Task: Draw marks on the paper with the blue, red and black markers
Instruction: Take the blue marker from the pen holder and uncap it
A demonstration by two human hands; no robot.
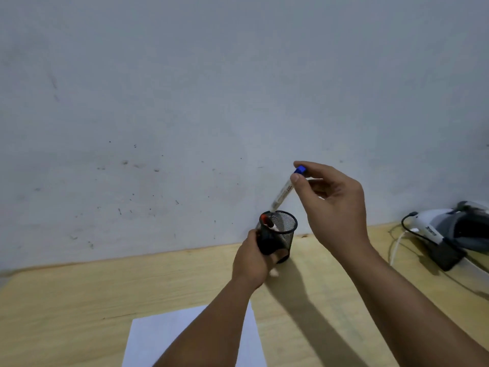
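- At the back of the wooden table (79, 295), close against the wall, stands a black mesh pen cup (284, 234) — that is where the action is.
- The left hand (251, 263) is wrapped round the cup's side, fingers closed on the mesh, steadying it.
- The right hand (333, 202) pinches the blue marker (284, 192) near its blue end between thumb and forefinger; the other fingers curl loosely. The marker tilts, its lower end at the cup's rim — whether it is fully clear of the cup I cannot tell.
- The red marker (265, 218) sits in the cup, its red end poking above the rim. Something dark lies beside it, perhaps the black marker, but it is too small to be sure.
- The paper (164, 337) lies flat at the near edge, well apart from the cup and partly hidden by the left forearm. What shows of it is blank.
- My reading: the task is barely begun. No mark is visible in any colour; by the look of it the blue marker is being fetched first, with red and black to follow.
- Off to the right sits a white and grey device (449, 231) with a cable, uninvolved.
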